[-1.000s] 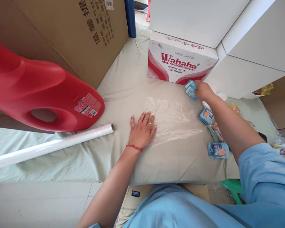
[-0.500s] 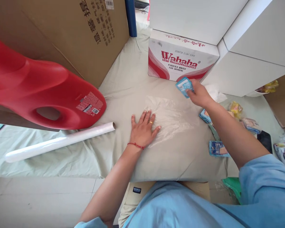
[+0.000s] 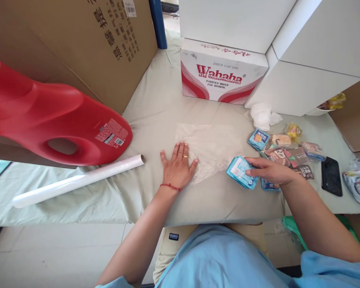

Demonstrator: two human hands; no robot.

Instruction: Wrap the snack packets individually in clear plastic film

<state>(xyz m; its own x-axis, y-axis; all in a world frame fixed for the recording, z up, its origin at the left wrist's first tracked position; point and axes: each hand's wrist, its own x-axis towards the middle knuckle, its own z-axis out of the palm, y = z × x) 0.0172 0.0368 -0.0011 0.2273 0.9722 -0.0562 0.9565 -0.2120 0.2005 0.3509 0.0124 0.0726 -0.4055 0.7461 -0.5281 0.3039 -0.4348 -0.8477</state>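
Note:
My left hand [image 3: 177, 168] lies flat with fingers spread, pressing on the left edge of a clear plastic sheet [image 3: 211, 146] spread over the cloth-covered surface. A ring and a red cord bracelet are on it. At the sheet's right side, my right hand [image 3: 268, 170] pinches a blue snack packet [image 3: 242, 172], apparently a small stack, between thumb and fingers. Just beyond that hand lies another pile of blue packets [image 3: 259, 139]. One more blue packet [image 3: 269, 185] is partly covered by my right hand.
Several brown and yellow snack packs [image 3: 280, 156] and a black phone [image 3: 331, 176] lie at right. White tissue [image 3: 261, 116] sits by the Wahaha carton [image 3: 222, 74]. At left are a roll of plastic film [image 3: 81, 181], a red jug [image 3: 63, 116] and a large cardboard box [image 3: 78, 44].
My right hand has come back from near the carton toward me and rightward, and now holds what looks like more blue packets. My left hand stays on the sheet.

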